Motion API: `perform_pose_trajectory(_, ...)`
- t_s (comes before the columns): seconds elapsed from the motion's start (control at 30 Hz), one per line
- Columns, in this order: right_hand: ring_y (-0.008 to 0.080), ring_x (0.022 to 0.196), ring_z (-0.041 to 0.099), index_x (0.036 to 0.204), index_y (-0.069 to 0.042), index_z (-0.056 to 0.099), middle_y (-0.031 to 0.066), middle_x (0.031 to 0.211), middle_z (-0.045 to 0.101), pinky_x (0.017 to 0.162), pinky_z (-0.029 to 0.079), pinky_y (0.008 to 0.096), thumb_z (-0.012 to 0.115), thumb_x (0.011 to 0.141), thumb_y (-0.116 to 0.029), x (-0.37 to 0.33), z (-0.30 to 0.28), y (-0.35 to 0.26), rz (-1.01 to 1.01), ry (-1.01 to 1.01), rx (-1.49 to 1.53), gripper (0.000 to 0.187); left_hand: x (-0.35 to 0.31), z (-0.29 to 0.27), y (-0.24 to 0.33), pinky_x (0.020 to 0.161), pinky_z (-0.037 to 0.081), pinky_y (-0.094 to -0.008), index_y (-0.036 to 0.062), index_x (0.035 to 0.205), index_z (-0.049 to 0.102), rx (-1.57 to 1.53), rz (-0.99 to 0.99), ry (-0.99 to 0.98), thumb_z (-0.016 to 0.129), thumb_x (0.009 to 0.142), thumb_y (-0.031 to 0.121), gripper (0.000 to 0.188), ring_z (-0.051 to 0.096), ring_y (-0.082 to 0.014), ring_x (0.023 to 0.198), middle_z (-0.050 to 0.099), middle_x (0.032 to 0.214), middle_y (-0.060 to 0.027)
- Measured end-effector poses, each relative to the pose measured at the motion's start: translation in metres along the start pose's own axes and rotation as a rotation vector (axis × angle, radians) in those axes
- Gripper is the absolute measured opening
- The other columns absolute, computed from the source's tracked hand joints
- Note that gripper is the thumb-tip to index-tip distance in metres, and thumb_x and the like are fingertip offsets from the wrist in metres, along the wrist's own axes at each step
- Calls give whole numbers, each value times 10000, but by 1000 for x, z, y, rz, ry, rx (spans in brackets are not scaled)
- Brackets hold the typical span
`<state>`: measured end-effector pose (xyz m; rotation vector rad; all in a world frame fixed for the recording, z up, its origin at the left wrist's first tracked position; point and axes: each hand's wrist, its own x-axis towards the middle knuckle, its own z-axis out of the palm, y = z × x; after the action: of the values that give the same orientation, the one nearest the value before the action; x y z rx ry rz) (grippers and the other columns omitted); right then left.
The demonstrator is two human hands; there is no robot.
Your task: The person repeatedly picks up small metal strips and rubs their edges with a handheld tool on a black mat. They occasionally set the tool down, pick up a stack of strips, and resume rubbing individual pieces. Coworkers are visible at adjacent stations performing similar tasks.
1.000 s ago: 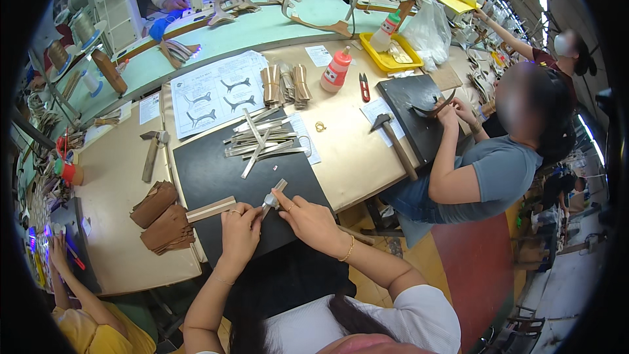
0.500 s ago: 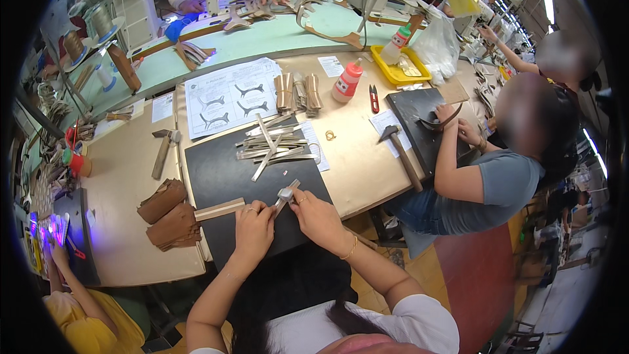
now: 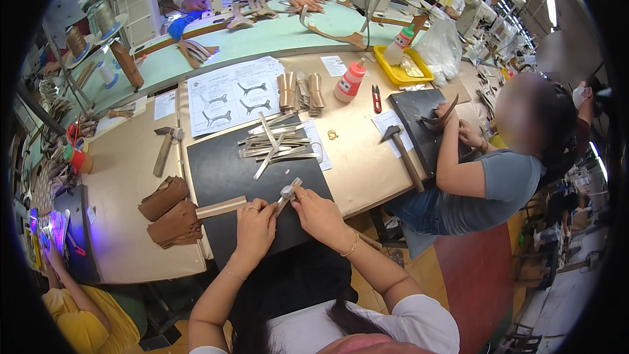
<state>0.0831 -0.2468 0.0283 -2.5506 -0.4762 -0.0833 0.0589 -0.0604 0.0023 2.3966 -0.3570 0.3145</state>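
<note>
My left hand [image 3: 255, 226] has its fingers closed on the near end of a narrow pale strip [image 3: 281, 206] at the front of a black board [image 3: 223, 177]. My right hand [image 3: 322, 217] is closed round a hammer, whose metal head [image 3: 287, 191] rests on or just over that strip. Its wooden handle [image 3: 365, 238] shows beyond my right wrist; the grip itself is hidden under the hand. A wider brown strip with a pale band [image 3: 221, 208] lies left of my left fingers. Farther back on the board is a loose pile of narrow pale strips [image 3: 278, 147].
Brown leather stacks [image 3: 173, 228] and another hammer [image 3: 164, 151] lie left. Behind are a drawing sheet [image 3: 226, 121], tied bundles [image 3: 301, 94], a red bottle [image 3: 350, 80] and a yellow tray [image 3: 419, 78]. Right, a co-worker [image 3: 495, 177] handles a curved brown piece beside snips [image 3: 376, 98].
My hands and the hammer stay in nearly the same place over the strip. Across the table, the co-worker's hand has moved right over the pieces.
</note>
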Motion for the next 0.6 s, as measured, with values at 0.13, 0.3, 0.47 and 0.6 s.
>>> perform_pose_trajectory(0.13,378,782,695,1307,-59,562,144,971,672,655,573,463,610,1001,-194,0,-1,-2,15,-17,4,338,-1,0,0,850,433,-411,31,1070,755,11,5,8,721,870,42,203,611,-286,913,625,971,-92)
perform_pose_trajectory(0.3,379,844,698,1298,-22,564,156,1017,689,698,573,451,628,991,-167,0,-4,-6,56,-73,-3,346,-1,1,1,837,432,-411,26,1063,753,9,3,22,722,870,42,196,610,-288,905,626,970,-95)
perform_pose_trajectory(0.47,380,836,695,1295,-20,563,154,1012,688,697,573,451,631,989,-163,0,-5,-7,55,-62,0,344,-3,2,1,814,429,-403,27,1058,754,-17,-19,36,723,871,40,191,610,-288,885,630,950,-90)
perform_pose_trajectory(0.6,379,827,693,1304,-21,558,155,1007,687,696,571,451,630,990,-164,0,-5,-6,57,-61,8,352,-5,2,-1,806,426,-399,37,1071,757,-14,-3,35,727,868,41,206,611,-280,875,629,939,-84)
